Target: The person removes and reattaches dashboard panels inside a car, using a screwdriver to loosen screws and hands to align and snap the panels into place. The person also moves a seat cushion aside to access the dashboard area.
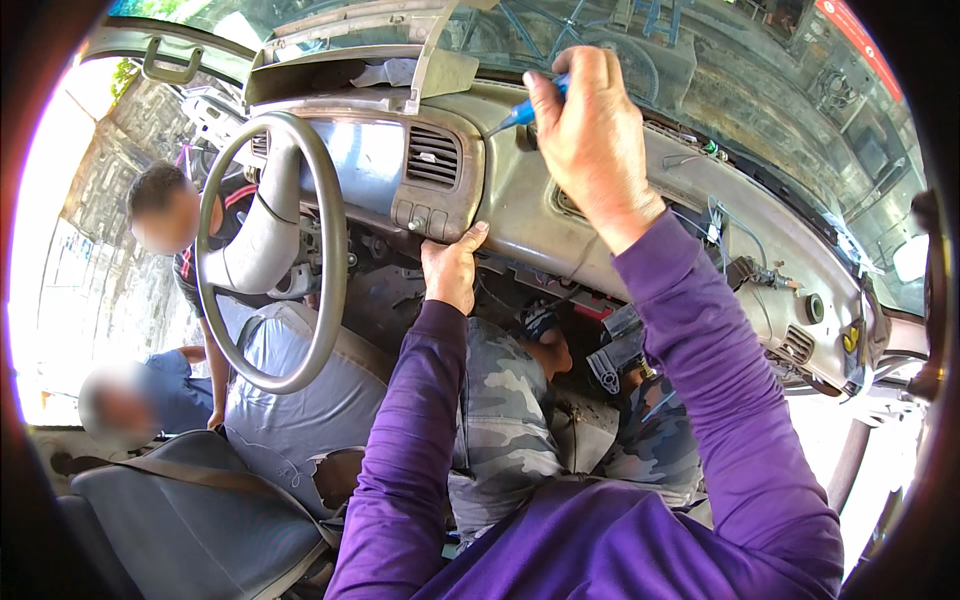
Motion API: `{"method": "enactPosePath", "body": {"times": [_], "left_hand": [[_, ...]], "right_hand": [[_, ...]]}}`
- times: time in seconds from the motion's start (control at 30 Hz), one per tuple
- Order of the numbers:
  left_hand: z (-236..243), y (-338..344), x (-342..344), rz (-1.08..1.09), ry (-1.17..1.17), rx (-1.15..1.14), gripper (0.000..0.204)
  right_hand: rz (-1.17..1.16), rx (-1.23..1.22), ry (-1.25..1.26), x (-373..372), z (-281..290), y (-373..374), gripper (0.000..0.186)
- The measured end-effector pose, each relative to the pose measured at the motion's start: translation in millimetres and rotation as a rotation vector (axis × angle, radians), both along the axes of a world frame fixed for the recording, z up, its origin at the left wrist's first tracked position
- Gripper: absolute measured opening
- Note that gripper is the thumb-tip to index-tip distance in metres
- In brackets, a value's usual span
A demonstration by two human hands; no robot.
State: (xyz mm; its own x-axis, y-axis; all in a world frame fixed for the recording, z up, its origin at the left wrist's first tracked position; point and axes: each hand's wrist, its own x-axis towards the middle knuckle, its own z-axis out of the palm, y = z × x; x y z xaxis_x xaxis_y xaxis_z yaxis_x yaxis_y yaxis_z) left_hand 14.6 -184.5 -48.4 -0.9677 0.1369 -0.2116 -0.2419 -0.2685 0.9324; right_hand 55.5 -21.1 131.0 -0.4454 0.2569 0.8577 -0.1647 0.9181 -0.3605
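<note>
My right hand (600,150) is raised above the dashboard (535,220), its fingers closed round a slim blue screwdriver-like tool (520,115). The tool's thin tip points left, close to the seam beside the instrument panel trim (465,130). Whether that tip touches the surface I cannot tell. My left hand (452,268) grips the lower edge of the trim, below the air vent (433,158) and a row of small switches. Its thumb lies on the front face, while the other fingers are partly hidden behind the edge.
To the left stands the steering wheel (338,250). One person (165,210) is by the open door, and another (125,405) is lower left. Loose wires (715,225) hang from the dashboard's right side. A grey metal part (615,355) sits by my knees. A dark seat (190,510) is at lower left.
</note>
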Motion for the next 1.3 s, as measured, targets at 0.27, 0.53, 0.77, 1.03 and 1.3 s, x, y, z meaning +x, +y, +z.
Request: {"method": "enactPosePath", "body": {"times": [0.27,0.53,0.77,1.03,1.3], "left_hand": [[-4,-3,3,0.024,-0.011,-0.026,0.026],[8,1,4,-0.003,-0.034,0.003,0.028],[9,-4,4,0.003,-0.029,-0.013,0.03],[0,-7,5,0.011,-0.007,0.049,0.033],[0,-7,-1,0.018,-0.023,0.05,0.029]], "right_hand": [[0.0,0.209,-0.296,32,1,16,0.03],[0.066,-0.142,-0.492,14,-25,99,0.036],[0.155,0.489,-0.338,42,0,57,0.029],[0.122,0.531,-0.518,36,21,14,0.025],[0.128,0.374,-0.704,23,30,60,0.033]]}}
